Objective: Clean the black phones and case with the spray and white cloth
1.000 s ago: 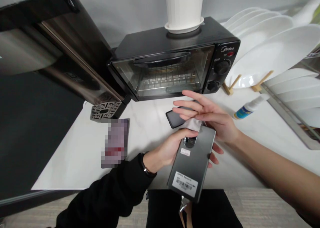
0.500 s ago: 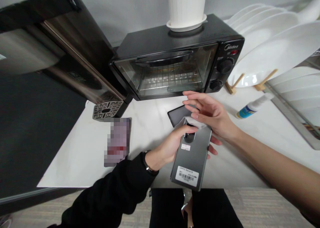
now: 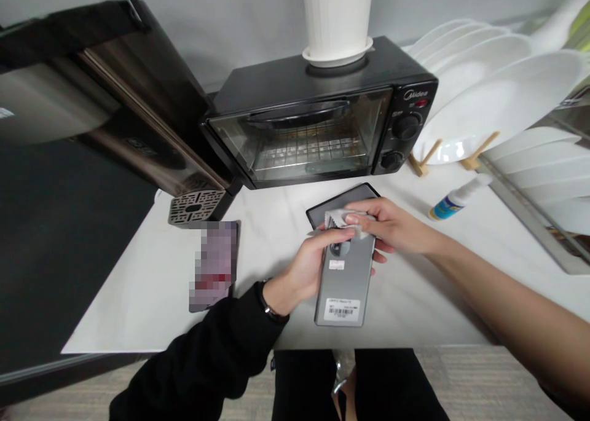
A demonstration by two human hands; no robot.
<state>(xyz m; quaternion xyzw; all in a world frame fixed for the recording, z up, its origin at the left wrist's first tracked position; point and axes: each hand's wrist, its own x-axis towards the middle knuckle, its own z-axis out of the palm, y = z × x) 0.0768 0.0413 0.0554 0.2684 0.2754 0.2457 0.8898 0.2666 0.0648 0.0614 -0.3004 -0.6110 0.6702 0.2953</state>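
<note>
A grey smartphone (image 3: 346,284) with a barcode label and a small sticker is held back side up over the counter's front. My left hand (image 3: 310,264) is closed around its upper left side, thumb beside the camera bump (image 3: 340,247). Fingertips show past the phone's right edge. My right hand (image 3: 385,224) pinches a light grey cloth (image 3: 338,218) at the phone's top end, close to the left thumb. Just behind lies a dark-framed flat device (image 3: 341,201) on the counter, partly covered by the cloth and my right hand.
On the white counter (image 3: 267,230), a blurred-out phone-shaped object (image 3: 214,264) lies left and a spray bottle (image 3: 458,198) stands right. A black toaster oven (image 3: 318,132) bearing a white pot (image 3: 338,21) stands behind. White plates (image 3: 502,101) in wooden racks are at right, a drinks machine (image 3: 152,120) at left.
My right hand has gone from loosely spread fingers to a pinch on the cloth at the phone's top. The phone has turned more upright in view and its lower end has moved up.
</note>
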